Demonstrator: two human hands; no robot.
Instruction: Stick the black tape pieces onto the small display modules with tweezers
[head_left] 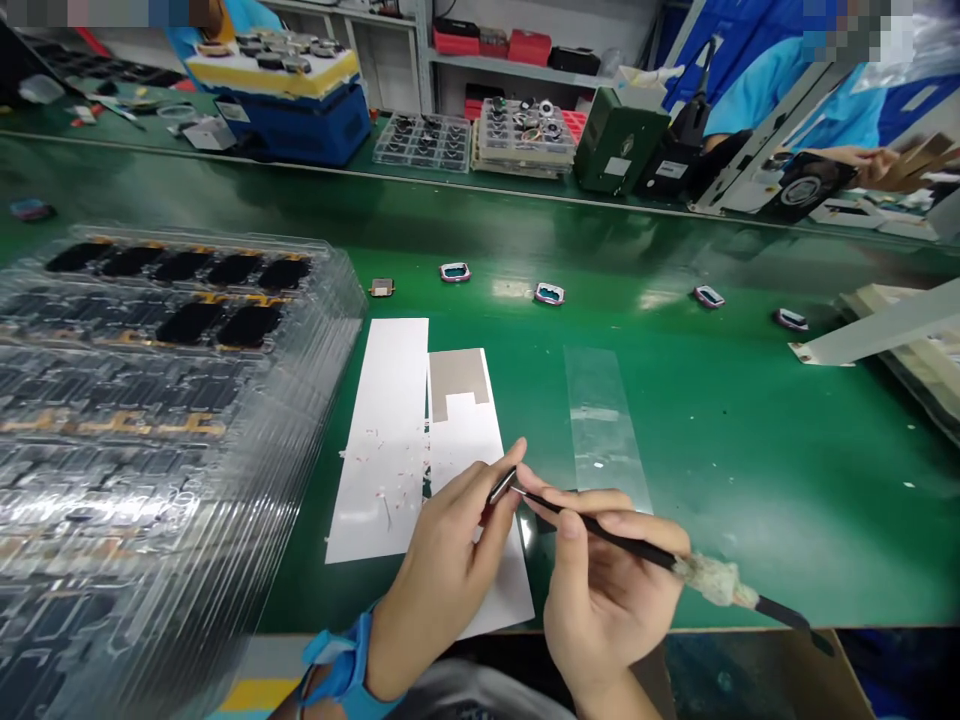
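Note:
My left hand pinches a small dark part, seen nearly edge-on, between thumb and fingers. It looks like a small screen, though its face is mostly hidden. My right hand grips black tweezers whose rear is wrapped in pale tape. The tweezer tip meets the edge of the dark part or is very close to it. Below my hands lies a white card with a grey-beige adhesive sheet on its upper end. Beside it, another white card carries scattered scraps.
Stacked clear trays with black screens fill the left. A clear plastic strip lies right of the cards. Several small frames, one a watch-sized frame, line the green bench. A metal post stands right. Another person works opposite.

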